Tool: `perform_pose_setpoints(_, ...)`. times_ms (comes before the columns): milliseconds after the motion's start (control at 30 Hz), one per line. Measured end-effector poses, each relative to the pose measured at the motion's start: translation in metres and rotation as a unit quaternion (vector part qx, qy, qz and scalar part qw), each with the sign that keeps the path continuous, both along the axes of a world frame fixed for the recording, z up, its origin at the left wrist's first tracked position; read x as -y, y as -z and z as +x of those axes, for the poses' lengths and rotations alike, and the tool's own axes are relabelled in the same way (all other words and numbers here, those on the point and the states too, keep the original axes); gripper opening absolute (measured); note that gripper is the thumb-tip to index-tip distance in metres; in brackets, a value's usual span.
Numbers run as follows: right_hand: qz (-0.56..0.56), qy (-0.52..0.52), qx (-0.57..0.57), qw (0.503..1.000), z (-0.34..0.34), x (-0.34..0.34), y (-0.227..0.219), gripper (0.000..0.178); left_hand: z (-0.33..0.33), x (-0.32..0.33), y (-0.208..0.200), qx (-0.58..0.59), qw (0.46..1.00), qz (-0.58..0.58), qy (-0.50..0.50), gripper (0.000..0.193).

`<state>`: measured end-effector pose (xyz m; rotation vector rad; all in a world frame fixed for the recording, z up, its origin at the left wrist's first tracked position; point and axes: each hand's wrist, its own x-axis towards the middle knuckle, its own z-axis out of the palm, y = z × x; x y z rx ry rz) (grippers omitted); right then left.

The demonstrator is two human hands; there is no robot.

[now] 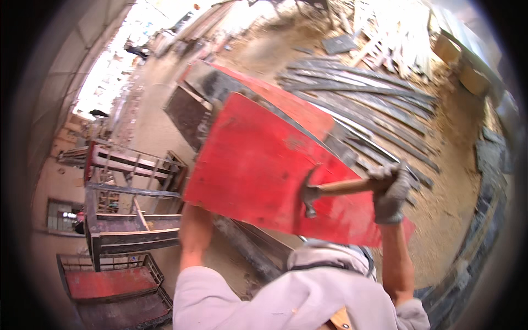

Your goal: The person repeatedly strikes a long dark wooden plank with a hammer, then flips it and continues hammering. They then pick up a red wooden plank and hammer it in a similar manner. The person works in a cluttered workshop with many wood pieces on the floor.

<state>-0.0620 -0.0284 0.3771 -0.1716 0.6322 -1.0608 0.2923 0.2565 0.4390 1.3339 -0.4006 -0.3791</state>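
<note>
My right hand (391,192), in a grey work glove, is closed around the wooden handle of a claw hammer (311,199). The hammer's metal head lies over a large red board (247,170), which is tilted in front of me; whether it touches the board I cannot tell. My left forearm (196,231) reaches up to the board's lower left edge. Behind that edge my left hand is hidden, so its fingers do not show. Another red panel (297,107) with dark edges lies just beyond the board.
Long dark planks (374,104) are strewn over the sandy floor at the far right. Pale wood strips (390,38) are heaped behind them. On the left stand dark wooden frames (135,236) and a low rack with a red panel (113,282). More dark boards line the right side.
</note>
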Motion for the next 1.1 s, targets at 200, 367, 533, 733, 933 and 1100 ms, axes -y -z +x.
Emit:
perform_pose_setpoints(200,-0.346,-0.072,-0.431,0.830,-0.049,-0.023,0.031,0.041,0.019,0.036,0.002,-0.151,0.955,-0.135,0.216,0.069)
perform_pose_setpoints(367,-0.587,-0.376,-0.591,0.406,-0.075,-0.030,0.019,0.031,0.024,0.073,-0.005,-0.197,0.916,-0.170,0.306,0.069)
perform_pose_setpoints(533,-0.406,-0.619,-0.531,0.412,-0.054,-0.079,0.032,0.038,0.024,0.096,-0.011,-0.218,0.892,-0.184,0.352,0.069)
perform_pose_setpoints(733,-0.146,-0.538,-0.234,0.796,-0.088,-0.018,0.009,0.033,0.033,0.110,-0.028,-0.220,0.874,-0.206,0.381,0.069)
perform_pose_setpoints(933,-0.476,-0.433,-0.389,0.660,-0.011,0.002,-0.086,0.026,0.047,0.139,-0.053,-0.218,0.829,-0.252,0.450,0.069)
perform_pose_setpoints(1100,-0.775,-0.284,-0.369,0.428,0.073,0.022,-0.170,0.037,0.043,0.149,-0.060,-0.220,0.796,-0.266,0.497,0.069)
